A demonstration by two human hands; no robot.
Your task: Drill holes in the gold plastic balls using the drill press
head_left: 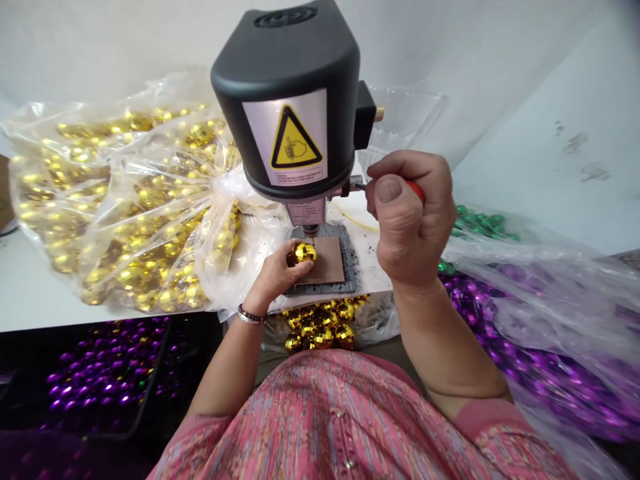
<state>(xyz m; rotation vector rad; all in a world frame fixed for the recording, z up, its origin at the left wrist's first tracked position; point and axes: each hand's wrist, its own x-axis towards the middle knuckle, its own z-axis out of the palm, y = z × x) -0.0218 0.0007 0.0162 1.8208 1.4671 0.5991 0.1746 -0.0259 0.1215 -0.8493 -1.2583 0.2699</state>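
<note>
My left hand (pixel 273 273) pinches a faceted gold ball (pixel 304 253) and holds it on the brown pad (pixel 330 261) of a small bench drill press (pixel 293 100), right under the spindle. My right hand (pixel 407 217) is closed in a fist round the press's red-tipped lever handle (pixel 416 191), raised at the machine's right side. The black motor housing with a yellow warning label hides the drill bit.
A big clear bag of gold balls (pixel 125 207) lies left of the press on the white table (pixel 35 300). More gold balls (pixel 323 327) sit in my lap area. Purple beads (pixel 100 373) lie lower left, purple and green beads (pixel 525 333) in plastic at right.
</note>
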